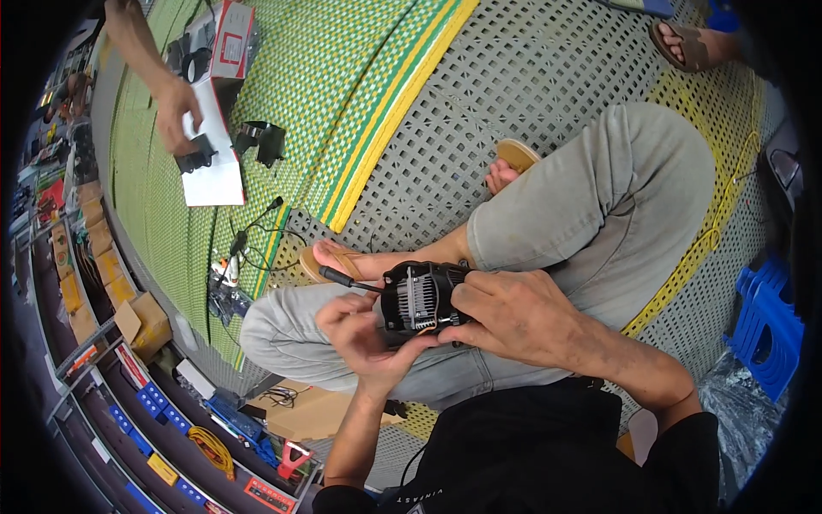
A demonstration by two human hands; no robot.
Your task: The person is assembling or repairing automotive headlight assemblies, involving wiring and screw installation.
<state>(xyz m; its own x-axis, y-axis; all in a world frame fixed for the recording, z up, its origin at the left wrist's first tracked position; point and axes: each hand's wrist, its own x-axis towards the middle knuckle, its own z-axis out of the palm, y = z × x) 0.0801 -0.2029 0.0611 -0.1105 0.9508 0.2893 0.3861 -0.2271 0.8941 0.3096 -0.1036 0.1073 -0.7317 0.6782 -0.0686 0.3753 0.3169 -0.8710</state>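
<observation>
Above my lap I have a round black device with silver heat-sink fins, perhaps a lamp unit. A short black cable with a plug sticks out of its left side. My right hand grips the right rim, fingers bent over the top and thumb below. My left hand is curled at the lower left side, its thumb along the bottom edge near a thin light wire; its fingers are slightly blurred. The underside of the device is hidden.
At the upper left, a co-worker's hand holds a black part over an opened white box. Another black part lies beside it on the green woven mat. Black cables lie near my foot. Shelves line the left; blue plastic pieces stand right.
</observation>
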